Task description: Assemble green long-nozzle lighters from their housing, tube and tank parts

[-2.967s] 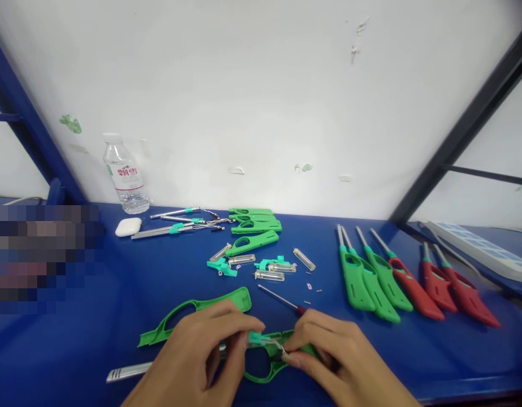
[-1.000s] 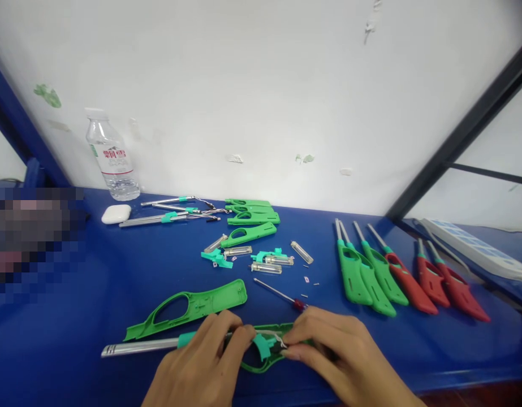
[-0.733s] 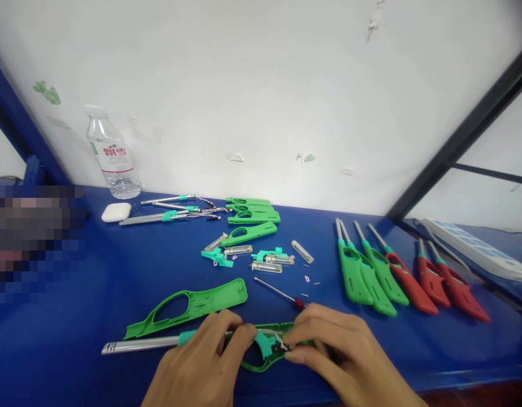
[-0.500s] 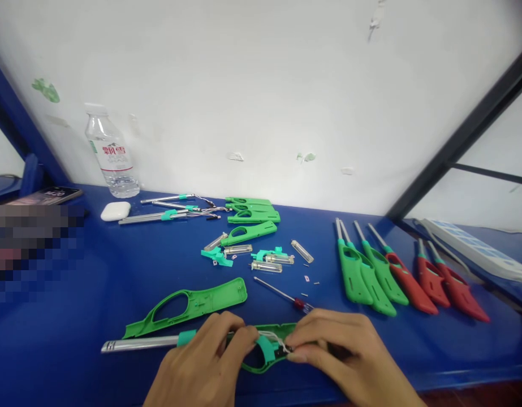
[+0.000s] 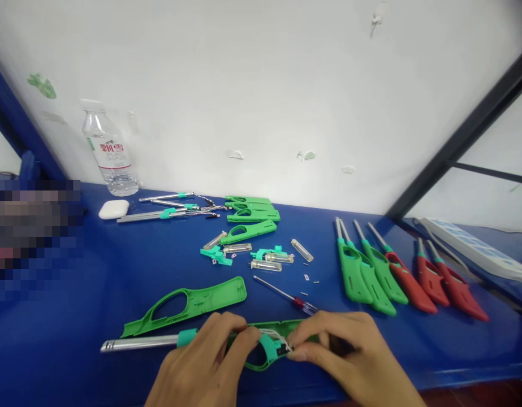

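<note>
An opened stick lighter lies at the front edge, its green shell half [image 5: 257,368] under both hands. My left hand [image 5: 210,356] is closed around its neck, thumb and forefinger pressed by the teal trigger [image 5: 269,347]. A metal tube [image 5: 139,343] with a teal collar sticks out to the left. White wires [image 5: 274,334] run over the shell to a small black igniter, partly hidden at the fingertips of my right hand [image 5: 343,345], which is pinched on it. Behind lies the other green shell half [image 5: 220,298], inner side up. A screwdriver [image 5: 303,306] rests beyond my right hand.
Clear fuel tanks [image 5: 266,265], teal triggers [image 5: 218,255] and tiny screws lie mid-table. Behind are green shells [image 5: 254,215] and wired metal tubes [image 5: 152,216]. Green lighters [image 5: 354,277] and red lighters [image 5: 460,291] stand in a row at right. A water bottle [image 5: 110,152] and white case [image 5: 113,209] are left.
The view has shifted very slightly. Both hands hold nearly the same pose, with small finger movement at the trigger and wires.
</note>
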`<action>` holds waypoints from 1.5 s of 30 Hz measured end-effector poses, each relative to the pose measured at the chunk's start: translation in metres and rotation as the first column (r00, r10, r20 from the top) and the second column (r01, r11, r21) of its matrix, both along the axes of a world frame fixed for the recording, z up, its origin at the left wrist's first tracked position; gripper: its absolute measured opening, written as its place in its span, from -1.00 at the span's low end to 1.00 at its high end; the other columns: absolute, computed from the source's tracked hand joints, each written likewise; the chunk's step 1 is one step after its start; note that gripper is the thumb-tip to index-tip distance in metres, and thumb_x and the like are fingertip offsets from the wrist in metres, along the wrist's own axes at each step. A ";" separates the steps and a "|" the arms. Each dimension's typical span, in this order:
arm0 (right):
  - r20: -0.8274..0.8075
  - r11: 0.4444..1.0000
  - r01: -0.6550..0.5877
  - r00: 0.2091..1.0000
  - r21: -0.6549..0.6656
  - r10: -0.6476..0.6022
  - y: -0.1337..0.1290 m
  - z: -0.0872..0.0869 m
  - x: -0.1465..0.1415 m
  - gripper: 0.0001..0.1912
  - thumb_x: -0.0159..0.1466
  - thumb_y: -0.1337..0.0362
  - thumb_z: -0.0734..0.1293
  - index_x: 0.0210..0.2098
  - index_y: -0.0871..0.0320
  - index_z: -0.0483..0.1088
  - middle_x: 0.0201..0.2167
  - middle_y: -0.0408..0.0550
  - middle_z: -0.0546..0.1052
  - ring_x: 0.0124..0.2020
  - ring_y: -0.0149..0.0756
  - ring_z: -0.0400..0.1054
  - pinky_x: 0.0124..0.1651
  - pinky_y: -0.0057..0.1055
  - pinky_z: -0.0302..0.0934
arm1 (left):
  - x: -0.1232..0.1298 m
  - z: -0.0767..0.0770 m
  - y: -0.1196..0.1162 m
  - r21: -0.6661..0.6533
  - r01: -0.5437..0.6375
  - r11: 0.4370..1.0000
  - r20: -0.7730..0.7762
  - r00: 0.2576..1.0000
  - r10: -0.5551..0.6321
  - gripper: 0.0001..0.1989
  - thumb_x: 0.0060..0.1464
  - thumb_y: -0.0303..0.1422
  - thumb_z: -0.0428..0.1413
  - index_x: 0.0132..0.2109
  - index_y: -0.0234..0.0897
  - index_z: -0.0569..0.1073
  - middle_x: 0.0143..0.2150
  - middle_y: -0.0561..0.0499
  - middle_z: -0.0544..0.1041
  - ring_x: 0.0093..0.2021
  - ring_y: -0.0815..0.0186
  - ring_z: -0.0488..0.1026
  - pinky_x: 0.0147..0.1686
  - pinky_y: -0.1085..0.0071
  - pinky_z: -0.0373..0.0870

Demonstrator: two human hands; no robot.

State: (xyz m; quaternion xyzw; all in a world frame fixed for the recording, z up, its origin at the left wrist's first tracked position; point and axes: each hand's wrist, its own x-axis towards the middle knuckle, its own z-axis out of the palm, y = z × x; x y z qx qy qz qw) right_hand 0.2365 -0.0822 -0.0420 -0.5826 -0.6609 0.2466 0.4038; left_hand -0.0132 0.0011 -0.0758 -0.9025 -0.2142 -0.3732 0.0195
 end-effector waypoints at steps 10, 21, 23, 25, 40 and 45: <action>0.137 0.963 -0.053 0.990 0.264 0.017 0.004 0.009 -0.005 -0.85 0.47 0.09 0.50 -0.21 -0.04 0.64 -0.41 -0.34 0.70 -0.52 -0.46 0.42 -0.35 -0.60 0.36 | 0.002 0.000 -0.001 -0.003 -0.003 1.000 0.019 1.000 0.003 -0.63 0.41 -0.60 -0.09 0.12 -0.20 0.52 -0.09 -0.01 0.60 -0.26 0.33 0.69 -0.49 0.43 0.53; 0.142 0.954 -0.100 0.988 0.283 0.062 0.003 0.007 -0.005 -0.93 0.48 0.16 0.51 -0.15 -0.04 0.59 -0.27 -0.42 0.75 -0.30 -0.56 0.67 -0.06 -0.79 0.39 | 0.004 -0.001 -0.001 0.012 -0.029 1.000 0.023 0.999 0.028 -0.60 0.36 -0.63 -0.08 0.14 -0.21 0.51 -0.06 -0.03 0.59 -0.22 0.35 0.67 -0.44 0.47 0.52; 0.132 0.957 -0.100 0.989 0.273 0.066 0.003 0.007 -0.006 -0.93 0.48 0.17 0.51 -0.15 -0.03 0.59 -0.28 -0.41 0.75 -0.31 -0.54 0.67 -0.07 -0.78 0.40 | 0.005 0.002 -0.001 0.028 -0.031 0.999 0.028 0.999 0.030 -0.62 0.39 -0.61 -0.10 0.12 -0.22 0.51 -0.08 -0.03 0.59 -0.23 0.34 0.68 -0.46 0.48 0.52; 0.132 0.959 -0.098 0.989 0.267 0.064 0.003 0.006 -0.006 -0.93 0.47 0.18 0.52 -0.16 -0.03 0.59 -0.28 -0.40 0.75 -0.31 -0.53 0.67 -0.08 -0.77 0.41 | 0.006 0.004 -0.002 0.046 -0.039 0.998 0.035 0.999 0.037 -0.63 0.41 -0.60 -0.11 0.11 -0.22 0.51 -0.08 -0.03 0.60 -0.22 0.33 0.68 -0.46 0.47 0.52; 0.184 0.945 -0.118 0.981 0.304 0.063 0.004 0.011 -0.006 -0.92 0.51 0.16 0.47 -0.12 -0.01 0.61 -0.28 -0.34 0.76 -0.34 -0.49 0.68 -0.13 -0.72 0.44 | -0.002 0.006 0.004 0.027 -0.006 1.000 -0.049 0.999 0.007 -0.57 0.30 -0.65 -0.03 0.14 -0.18 0.54 -0.06 -0.03 0.63 -0.14 0.19 0.60 -0.35 0.41 0.61; 0.196 0.938 -0.116 0.979 0.326 0.053 0.004 0.011 -0.007 -0.91 0.53 0.16 0.45 -0.12 -0.02 0.59 -0.28 -0.34 0.76 -0.35 -0.49 0.68 -0.14 -0.73 0.44 | -0.003 0.009 0.006 0.020 0.019 1.000 -0.034 0.999 -0.019 -0.61 0.39 -0.60 -0.05 0.16 -0.19 0.53 -0.03 -0.04 0.64 -0.04 0.17 0.63 -0.13 0.30 0.65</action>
